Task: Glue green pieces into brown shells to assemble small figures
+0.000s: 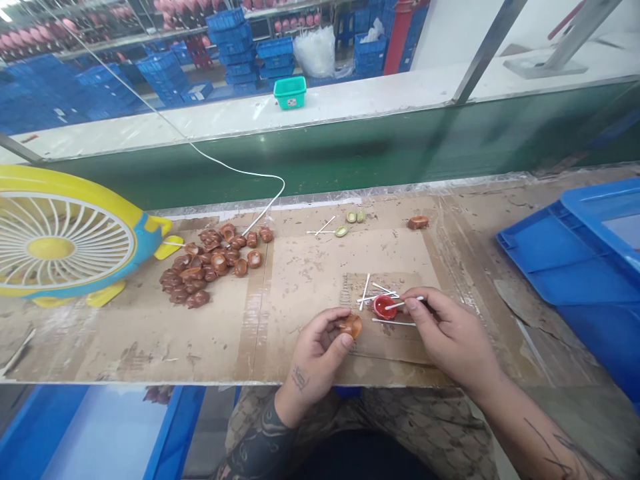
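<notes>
Between the thumb and fingers of my left hand [320, 350] is a small brown hollow piece [352, 326], glossy and orange-brown. My right hand [450, 333] pinches a cotton swab [404, 303], its tip inside a small round cup of red liquid [385, 307]. Several loose cotton swabs [365, 292] lie around the cup on a cardboard piece [400, 350]. One more swab [395, 323] lies just in front of the cup, near my right hand. Left of my hands is a pile of similar brown pieces [205, 263], some showing their hollow side.
A yellow and blue fan [55, 247] stands at the left. Small green pieces [351, 217] and a single brown piece [419, 223] lie toward the back. Blue bins [575, 227] flank the table at right, another blue bin [170, 427] sits below left. A white cord [225, 163] crosses the back.
</notes>
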{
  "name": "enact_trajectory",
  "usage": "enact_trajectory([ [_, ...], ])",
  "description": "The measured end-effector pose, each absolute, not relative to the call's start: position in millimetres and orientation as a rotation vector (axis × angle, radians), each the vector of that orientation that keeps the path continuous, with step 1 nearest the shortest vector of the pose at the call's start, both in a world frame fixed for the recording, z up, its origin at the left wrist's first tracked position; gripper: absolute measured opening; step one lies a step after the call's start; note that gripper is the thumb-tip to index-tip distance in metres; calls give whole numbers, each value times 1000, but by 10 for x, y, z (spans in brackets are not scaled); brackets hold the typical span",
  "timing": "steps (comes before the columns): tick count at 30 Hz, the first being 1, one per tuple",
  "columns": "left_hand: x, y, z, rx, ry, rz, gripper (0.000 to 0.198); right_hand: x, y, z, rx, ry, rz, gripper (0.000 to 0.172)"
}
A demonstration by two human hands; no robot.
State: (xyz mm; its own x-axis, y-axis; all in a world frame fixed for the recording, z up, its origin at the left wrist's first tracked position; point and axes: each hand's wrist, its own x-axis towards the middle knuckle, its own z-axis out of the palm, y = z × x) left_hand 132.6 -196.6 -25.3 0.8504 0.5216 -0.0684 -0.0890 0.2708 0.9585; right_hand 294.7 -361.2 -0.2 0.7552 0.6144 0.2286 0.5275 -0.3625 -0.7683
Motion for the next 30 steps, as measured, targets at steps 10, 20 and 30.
enact_trajectory([
  [10, 1317, -1948, -294, 1293, 470, 410, 37, 2961, -3603, -17, -2034, -909, 80, 17],
  [20, 1313, -1936, -263, 1327, 434, 382, 35, 2701, -3507, 138, -1665, -838, 437, 21],
  [30, 1311, -1937, -211, 1377, 425, 359, 40, 2694, -3511, 106, -1702, -1049, 332, 17],
])
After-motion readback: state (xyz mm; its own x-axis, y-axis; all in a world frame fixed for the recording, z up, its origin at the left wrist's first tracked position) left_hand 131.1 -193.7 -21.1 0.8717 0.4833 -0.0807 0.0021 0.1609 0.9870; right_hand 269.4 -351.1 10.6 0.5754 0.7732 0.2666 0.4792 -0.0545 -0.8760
